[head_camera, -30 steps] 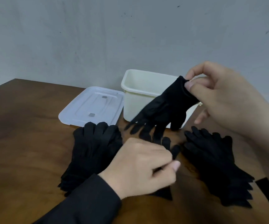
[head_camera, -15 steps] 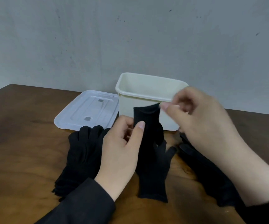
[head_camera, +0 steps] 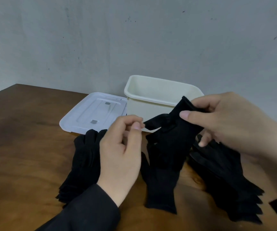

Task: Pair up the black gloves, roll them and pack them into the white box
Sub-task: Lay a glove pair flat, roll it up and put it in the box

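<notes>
From the head camera I see my right hand (head_camera: 231, 124) raised in front of the white box (head_camera: 152, 100), thumb and curled fingers pinching the cuff end of a black glove (head_camera: 172, 130) that hangs slanting down toward the table (head_camera: 17, 147). My left hand (head_camera: 122, 147) is just beside that glove's lower tip, thumb and forefinger drawn together close to it; whether they actually grip the cloth I cannot tell, as the edge is blurred.

Below the held glove a second glove (head_camera: 161, 185) lies flat on the wood, cuff toward me. To my left sits a stack of gloves (head_camera: 82, 160), partly hidden behind my left wrist and dark sleeve (head_camera: 84, 212). To my right lies another pile of gloves (head_camera: 226, 184), its fingers fanned toward the table's near edge, with my right forearm crossing above its far end.

The box stands open at the back against the grey wall (head_camera: 134, 39); what I see of its inside is bare, though my right hand and the glove cover its front right corner. Its pale lid (head_camera: 91, 112) lies flat just beside the box, on its left.
</notes>
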{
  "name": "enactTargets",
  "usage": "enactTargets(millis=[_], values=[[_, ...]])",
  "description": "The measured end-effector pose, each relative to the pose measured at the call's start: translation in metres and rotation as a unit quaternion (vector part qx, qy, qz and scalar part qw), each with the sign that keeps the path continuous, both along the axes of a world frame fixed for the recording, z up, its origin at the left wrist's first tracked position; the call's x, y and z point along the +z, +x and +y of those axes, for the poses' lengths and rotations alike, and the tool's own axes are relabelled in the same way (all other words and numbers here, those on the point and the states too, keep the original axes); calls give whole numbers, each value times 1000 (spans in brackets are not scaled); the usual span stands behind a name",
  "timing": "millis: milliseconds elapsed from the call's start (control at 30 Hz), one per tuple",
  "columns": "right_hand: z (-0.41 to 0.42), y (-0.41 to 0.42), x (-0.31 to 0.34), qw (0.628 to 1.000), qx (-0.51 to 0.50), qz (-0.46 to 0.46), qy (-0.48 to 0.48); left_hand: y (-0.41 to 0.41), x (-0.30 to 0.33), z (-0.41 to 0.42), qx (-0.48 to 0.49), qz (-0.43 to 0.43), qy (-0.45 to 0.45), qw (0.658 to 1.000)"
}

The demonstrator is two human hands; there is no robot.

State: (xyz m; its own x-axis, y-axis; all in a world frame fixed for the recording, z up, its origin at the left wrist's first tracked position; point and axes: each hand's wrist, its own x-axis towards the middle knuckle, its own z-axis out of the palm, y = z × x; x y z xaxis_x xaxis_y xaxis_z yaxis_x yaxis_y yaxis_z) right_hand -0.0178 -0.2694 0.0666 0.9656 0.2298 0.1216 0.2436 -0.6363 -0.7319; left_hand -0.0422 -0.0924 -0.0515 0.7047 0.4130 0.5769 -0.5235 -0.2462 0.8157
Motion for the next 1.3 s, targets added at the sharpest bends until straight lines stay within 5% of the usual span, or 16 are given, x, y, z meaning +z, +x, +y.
enactTargets(millis=[167,467,533,600,667,733,833,1167,1300], values=[[-6,27,9,998,21,65,15,5,4,5,22,52,-63,996],[-8,0,-46,986,-12,-165,-37,7,7,4,-9,99,-23,995],[-7,-20,-92,985,31,-161,-54,10,3,7,-28,149,73,986],[-9,-33,-141,984,63,-129,-105,11,-3,12,-36,196,319,927],[-9,-41,-175,975,103,-125,-151,10,-11,14,-66,217,522,822],[-9,-45,-188,973,114,-124,-156,9,-16,15,-107,241,607,750],[-8,-44,-188,974,101,-149,-140,9,-20,16,-140,265,639,708],[-16,-45,-174,966,135,-158,-157,13,-25,16,-133,248,630,724],[-41,-43,-166,978,111,-128,-119,12,-20,19,-207,212,617,729]])
